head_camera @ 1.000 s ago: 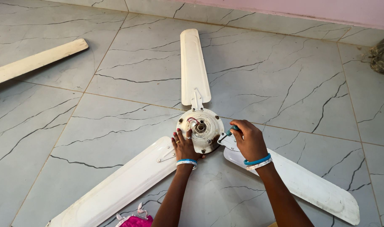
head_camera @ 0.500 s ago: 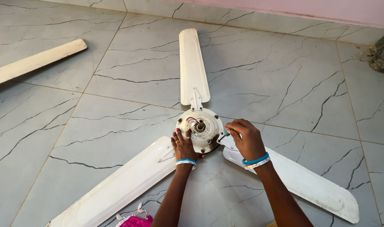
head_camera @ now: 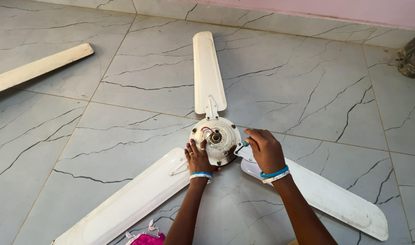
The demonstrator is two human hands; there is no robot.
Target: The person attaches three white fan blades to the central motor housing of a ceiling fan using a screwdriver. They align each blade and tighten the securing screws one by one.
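Both bare forearms reach forward from the bottom edge, the wrists a little apart, each ringed by blue and pale bangles. The left hand (head_camera: 198, 157) lies palm down, its fingers (head_camera: 194, 147) spread flat and pointing ahead, nails painted red. The right hand (head_camera: 265, 149) is curled into a loose fist, knuckles up, its fingers (head_camera: 254, 134) folded inward and pinched closed toward the left hand.

A single head-worn camera is looking steeply down from above at a tiled floor (head_camera: 103, 149), facing forward toward a pink wall (head_camera: 352, 11).
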